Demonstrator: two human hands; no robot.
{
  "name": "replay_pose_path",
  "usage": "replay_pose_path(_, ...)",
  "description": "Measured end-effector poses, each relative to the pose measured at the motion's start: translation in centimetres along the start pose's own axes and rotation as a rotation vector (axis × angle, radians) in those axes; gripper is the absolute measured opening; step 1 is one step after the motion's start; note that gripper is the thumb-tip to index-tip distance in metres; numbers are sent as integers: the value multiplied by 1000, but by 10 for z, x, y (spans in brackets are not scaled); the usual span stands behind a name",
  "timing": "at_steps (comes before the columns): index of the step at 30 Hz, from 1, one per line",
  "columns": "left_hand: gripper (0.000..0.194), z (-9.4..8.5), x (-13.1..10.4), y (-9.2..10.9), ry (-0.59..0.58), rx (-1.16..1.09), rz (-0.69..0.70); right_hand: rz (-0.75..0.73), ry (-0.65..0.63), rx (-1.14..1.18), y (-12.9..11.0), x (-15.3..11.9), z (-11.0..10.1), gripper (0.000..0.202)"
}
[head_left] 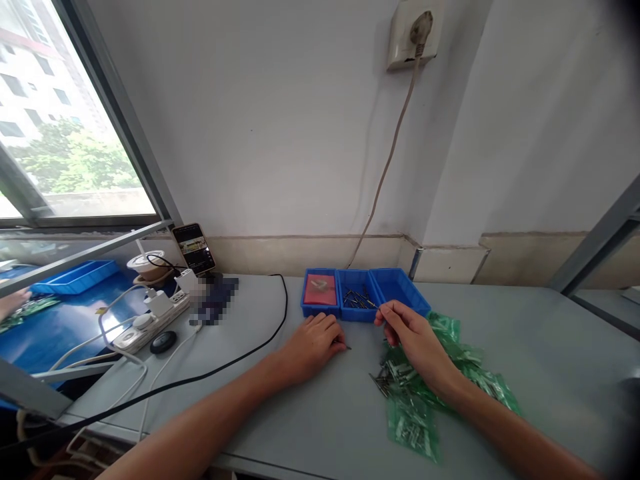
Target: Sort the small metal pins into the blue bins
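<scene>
My left hand (315, 343) rests on the grey table in front of the blue bins, its fingers curled closed; a thin metal pin (349, 347) pokes out by the thumb. My right hand (413, 333) pinches another thin metal pin (372, 305) between thumb and fingertips at the front of the middle blue bin (358, 315). Several dark metal pins (356, 298) lie in that bin. Under and beside my right hand are green-tinted plastic bags (413, 423) of small metal parts. Some loose metal pins (380, 384) lie at the pile's left side.
The left blue bin (320, 310) holds a red piece (316, 297) with a small clear packet on it. A third blue bin (399, 288) stands at right. A black cable (220, 369) crosses the table. At left are a power strip (150, 327) and a phone (193, 248).
</scene>
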State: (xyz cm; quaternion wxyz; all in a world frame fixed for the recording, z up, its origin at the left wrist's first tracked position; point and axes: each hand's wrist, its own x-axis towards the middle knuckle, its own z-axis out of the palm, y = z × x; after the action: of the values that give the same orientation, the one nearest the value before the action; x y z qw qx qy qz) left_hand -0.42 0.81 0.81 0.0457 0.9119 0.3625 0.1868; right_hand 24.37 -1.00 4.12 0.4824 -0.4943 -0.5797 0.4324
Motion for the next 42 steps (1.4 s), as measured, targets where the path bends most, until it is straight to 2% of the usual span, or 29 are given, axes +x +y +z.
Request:
replay_pose_path(9, 11, -1, 0, 1, -19, -21, -24, 37, 39, 102, 1, -1, -1, 36)
replay_pose_path(14, 10, -3, 0, 1, -15, -34, -15, 41, 28, 161, -2, -1, -1, 42)
replay_pose_path(19, 11, -4, 0, 1, -11, -33, -11, 23, 24, 77, -4, -2, -1, 47)
replay_pose_path(29, 6, -5, 0, 2, -20, -67, -10, -3, 33, 22, -4, -2, -1, 38)
replay_pose_path(36, 8, -5, 0, 1, -14, -89, 6, -24, 76, 82, -3, -2, -2, 49)
replay_pose_path(42, 14, -2, 0, -3, -1, -84, 46, -10, 66, 141, -3, -2, -2, 52)
